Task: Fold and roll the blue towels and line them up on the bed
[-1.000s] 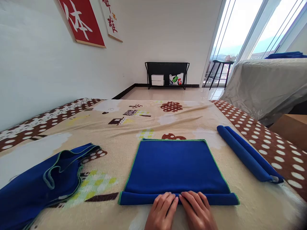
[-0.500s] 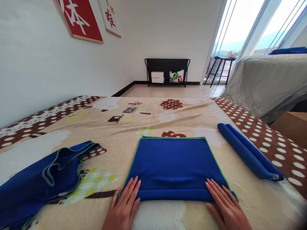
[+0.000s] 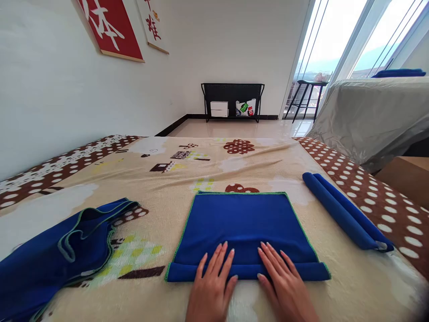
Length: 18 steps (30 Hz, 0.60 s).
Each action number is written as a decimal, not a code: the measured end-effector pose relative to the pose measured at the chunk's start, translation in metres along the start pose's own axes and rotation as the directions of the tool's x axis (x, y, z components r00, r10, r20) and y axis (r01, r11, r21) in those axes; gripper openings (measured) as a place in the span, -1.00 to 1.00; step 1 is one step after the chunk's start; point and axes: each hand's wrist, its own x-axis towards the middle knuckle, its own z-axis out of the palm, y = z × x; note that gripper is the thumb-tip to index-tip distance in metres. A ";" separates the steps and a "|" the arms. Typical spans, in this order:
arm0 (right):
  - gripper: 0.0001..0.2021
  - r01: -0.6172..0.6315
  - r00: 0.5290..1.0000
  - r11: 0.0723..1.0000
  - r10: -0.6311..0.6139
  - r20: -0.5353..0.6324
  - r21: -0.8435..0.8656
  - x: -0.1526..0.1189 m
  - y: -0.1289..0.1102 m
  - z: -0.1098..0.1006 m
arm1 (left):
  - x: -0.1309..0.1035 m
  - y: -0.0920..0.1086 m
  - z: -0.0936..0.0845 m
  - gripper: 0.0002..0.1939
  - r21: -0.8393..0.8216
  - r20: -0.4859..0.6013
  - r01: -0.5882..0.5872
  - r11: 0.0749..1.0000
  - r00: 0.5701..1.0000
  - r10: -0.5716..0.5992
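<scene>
Here, left of the green-edged cloth (image 3: 243, 221), a crumpled blue cloth heap (image 3: 43, 255) lies on the patterned blanket (image 3: 159, 232). The green-edged cloth itself is spread on that blanket, its near edge turned into a narrow band. The left hand (image 3: 212, 286) presses palm down left of the band's middle, fingers spread, gripping nothing; the right hand (image 3: 284, 284), likewise flat and loosely spread, rests right of its middle. Well right of the green-edged cloth, a rolled blue cloth (image 3: 338, 213) lies slantwise.

Blue cloth (image 3: 243, 219), near edge folded
</scene>
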 end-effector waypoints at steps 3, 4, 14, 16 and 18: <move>-0.34 -0.149 0.988 0.986 0.151 0.031 -0.072 -0.022 0.035 -0.002 | -0.020 -0.036 -0.001 -0.41 0.010 0.086 0.173 0.985 0.981 -0.173; -0.34 -0.191 0.980 0.977 0.195 0.041 -0.093 -0.030 0.045 -0.003 | -0.027 -0.046 -0.001 -0.41 0.007 0.109 0.224 0.975 0.969 -0.223; -0.42 -0.284 0.956 0.953 0.290 0.039 -0.105 -0.075 0.094 -0.007 | -0.064 -0.091 -0.004 -0.51 -0.082 -0.056 0.364 0.928 0.928 -0.369; -0.44 -0.298 0.955 0.951 0.298 -0.010 -0.085 -0.083 0.099 -0.012 | -0.070 -0.096 -0.010 -0.55 -0.131 -0.119 0.333 0.934 0.930 -0.349; -0.50 -0.299 0.953 0.953 0.295 -0.066 -0.057 -0.091 0.102 -0.017 | -0.077 -0.102 -0.016 -0.60 -0.171 -0.145 0.248 0.954 0.951 -0.273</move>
